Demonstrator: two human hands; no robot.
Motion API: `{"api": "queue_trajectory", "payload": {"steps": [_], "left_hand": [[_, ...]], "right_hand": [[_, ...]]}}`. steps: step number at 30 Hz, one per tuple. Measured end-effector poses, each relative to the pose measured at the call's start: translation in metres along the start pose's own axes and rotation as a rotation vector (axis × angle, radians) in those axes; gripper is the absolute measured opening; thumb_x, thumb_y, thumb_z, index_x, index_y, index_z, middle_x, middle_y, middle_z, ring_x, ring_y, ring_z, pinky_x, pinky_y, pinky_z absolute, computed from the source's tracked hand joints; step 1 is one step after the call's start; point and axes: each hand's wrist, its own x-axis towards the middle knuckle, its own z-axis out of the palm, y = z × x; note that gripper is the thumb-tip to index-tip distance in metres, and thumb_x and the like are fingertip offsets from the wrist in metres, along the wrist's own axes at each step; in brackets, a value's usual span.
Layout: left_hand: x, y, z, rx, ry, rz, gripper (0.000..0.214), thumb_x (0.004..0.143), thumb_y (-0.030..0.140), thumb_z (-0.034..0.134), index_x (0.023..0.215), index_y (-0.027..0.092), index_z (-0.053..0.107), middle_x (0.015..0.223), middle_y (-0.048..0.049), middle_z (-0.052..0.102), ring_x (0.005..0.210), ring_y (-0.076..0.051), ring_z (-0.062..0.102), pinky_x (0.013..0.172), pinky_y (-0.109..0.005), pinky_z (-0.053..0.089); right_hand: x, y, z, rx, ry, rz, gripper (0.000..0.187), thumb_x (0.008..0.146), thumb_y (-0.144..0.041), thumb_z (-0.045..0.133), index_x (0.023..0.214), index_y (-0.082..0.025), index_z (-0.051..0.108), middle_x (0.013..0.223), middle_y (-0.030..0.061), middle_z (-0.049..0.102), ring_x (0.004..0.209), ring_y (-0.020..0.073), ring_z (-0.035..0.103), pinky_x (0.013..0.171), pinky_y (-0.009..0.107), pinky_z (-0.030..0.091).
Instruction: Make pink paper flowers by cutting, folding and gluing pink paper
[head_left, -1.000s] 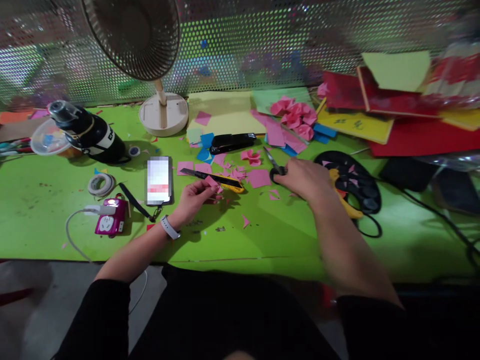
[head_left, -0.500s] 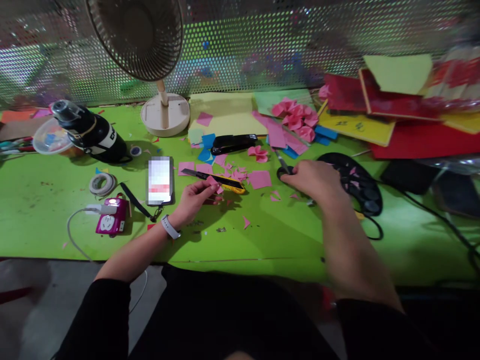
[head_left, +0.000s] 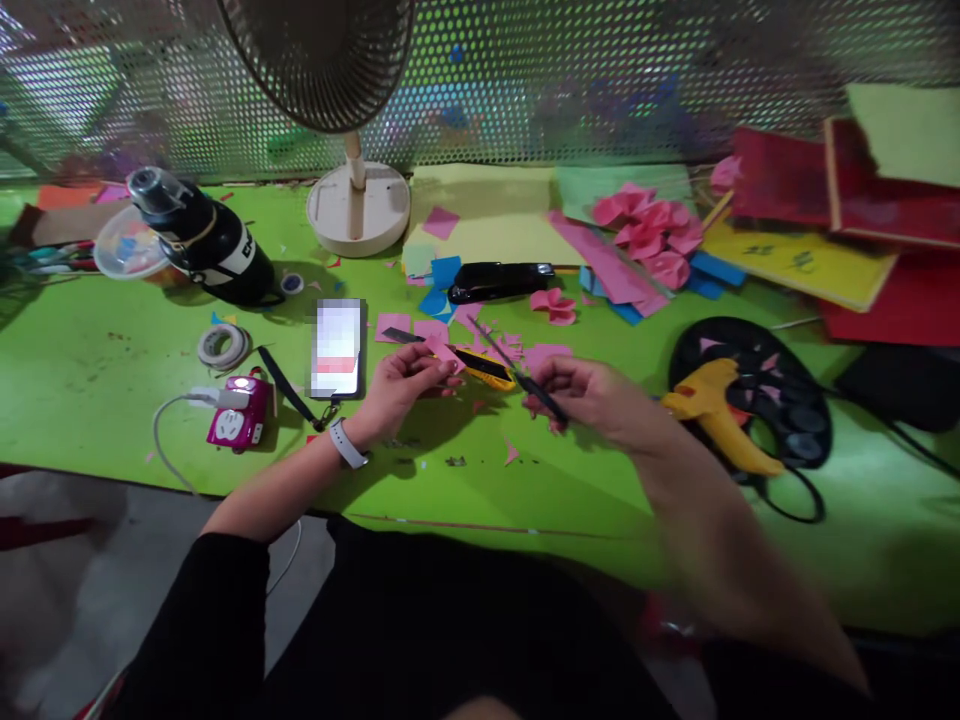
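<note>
Here, left hand (head_left: 401, 385) fingers pinch a pink paper scrap (head_left: 444, 352); right hand (head_left: 594, 396), blurred, apparently grips scissors (head_left: 507, 359).

Matt pink paper (head_left: 444, 352), metal scissor blades (head_left: 499, 350) (glossy black stapler (head_left: 501, 281))

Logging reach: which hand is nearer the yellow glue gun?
Right. The right hand, holding scissors, is just left of the glue gun; the left hand is farther left.

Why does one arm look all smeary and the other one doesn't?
Head view: the right hand, gripping scissors, and its forearm are smeared by motion blur; the left hand pinching pink paper looks sharper; the mesh wall behind is soft.
</note>
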Motion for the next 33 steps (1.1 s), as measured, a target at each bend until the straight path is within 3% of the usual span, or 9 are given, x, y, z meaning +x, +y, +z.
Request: {"api": "queue_trajectory", "payload": {"steps": [3,8,24,33], "left_hand": [[0.0,0.003,0.0,0.019,0.005,0.023,0.044,0.069,0.034,0.087,0.095,0.017,0.057,0.084,-0.0001,0.074,0.073,-0.012,0.072,0.065,-0.023,0.057],[-0.001,0.006,0.001,0.029,0.037,0.041,0.045,0.067,0.037,0.088,0.091,0.016,0.056,0.083,-0.0007,0.074,0.074,-0.013,0.073,0.065,-0.023,0.056],[-0.004,0.006,0.002,0.011,0.08,-0.071,0.03,0.069,0.035,0.086,0.086,0.014,0.072,0.084,-0.0026,0.075,0.072,-0.011,0.071,0.064,-0.021,0.056],[-0.002,0.006,0.001,0.005,0.049,-0.013,0.033,0.07,0.037,0.086,0.087,0.013,0.071,0.086,-0.0039,0.075,0.073,-0.012,0.073,0.068,-0.023,0.057]], "right_hand": [[-0.003,-0.002,0.014,-0.052,-0.084,0.048,0.056,0.052,-0.055,0.09,0.077,-0.022,0.053,0.063,-0.0041,0.056,0.051,0.0097,0.051,0.046,0.024,0.045],[-0.008,-0.002,0.023,-0.128,-0.12,0.011,0.049,0.063,-0.053,0.086,0.082,-0.021,0.054,0.068,-0.0033,0.055,0.06,0.0118,0.054,0.053,0.026,0.046],[-0.006,-0.006,0.026,-0.169,-0.135,-0.003,0.054,0.061,-0.06,0.084,0.081,-0.021,0.053,0.067,-0.0031,0.052,0.059,0.0114,0.05,0.053,0.026,0.041],[-0.007,-0.003,0.021,-0.192,-0.173,-0.001,0.05,0.065,-0.059,0.082,0.082,-0.021,0.053,0.066,-0.0031,0.052,0.058,0.0113,0.049,0.051,0.025,0.039]]}}
